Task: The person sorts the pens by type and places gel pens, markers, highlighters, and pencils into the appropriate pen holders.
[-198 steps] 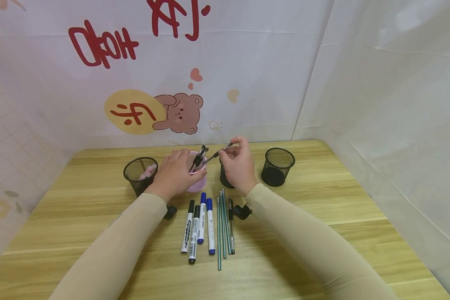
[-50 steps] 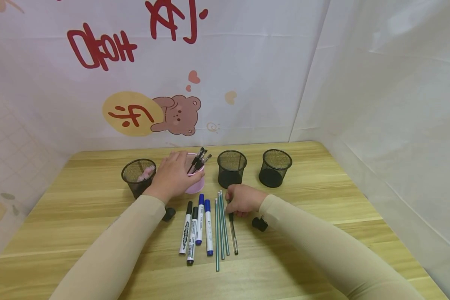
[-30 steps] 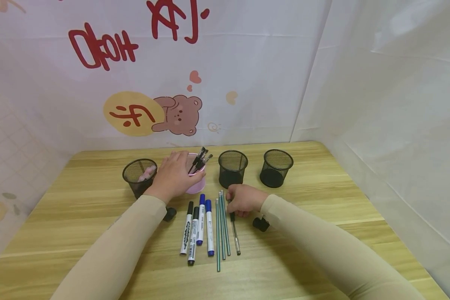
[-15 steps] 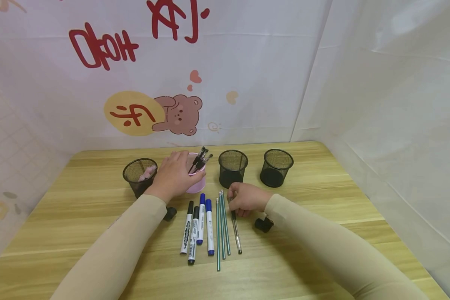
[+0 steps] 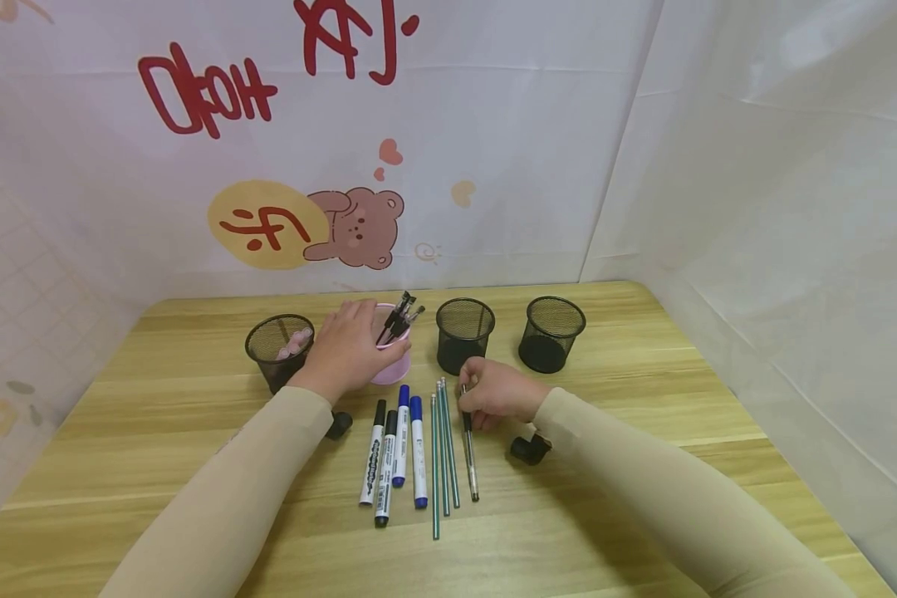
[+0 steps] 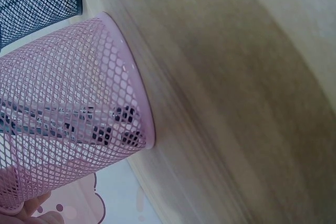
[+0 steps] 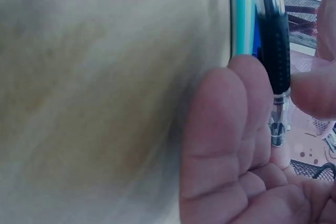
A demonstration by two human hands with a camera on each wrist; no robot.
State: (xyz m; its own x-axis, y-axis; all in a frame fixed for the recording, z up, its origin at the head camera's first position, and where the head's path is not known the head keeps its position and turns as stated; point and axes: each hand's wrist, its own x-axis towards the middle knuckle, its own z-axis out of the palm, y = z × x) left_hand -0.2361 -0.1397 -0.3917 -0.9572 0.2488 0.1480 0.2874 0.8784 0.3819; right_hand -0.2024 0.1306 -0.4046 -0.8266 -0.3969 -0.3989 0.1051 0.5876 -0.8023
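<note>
My left hand (image 5: pixel 365 336) grips the rim and side of a pink mesh cup (image 5: pixel 393 370) that has several black pens (image 5: pixel 399 315) standing in it. The left wrist view shows the pink mesh cup (image 6: pixel 68 124) from the side with pens (image 6: pixel 84 121) inside. My right hand (image 5: pixel 469 399) pinches the upper end of a black-grip pen (image 5: pixel 470 461) lying just right of the green pencils (image 5: pixel 441 453). In the right wrist view my fingers (image 7: pixel 220 140) curl beside the pen (image 7: pixel 274 51), with its metal tip between finger and thumb.
Three black mesh cups stand in the row: a left cup (image 5: pixel 273 349) with something pink inside, a middle cup (image 5: pixel 463 332) and a right cup (image 5: pixel 551 330). Several markers (image 5: pixel 396 448) lie left of the pencils. Cloth walls close in the wooden table (image 5: pixel 643 415).
After putting a pen into the pink cup, my right hand came down to the table and took hold of the pen beside the pencils, shifting it slightly. The left hand stayed on the cup.
</note>
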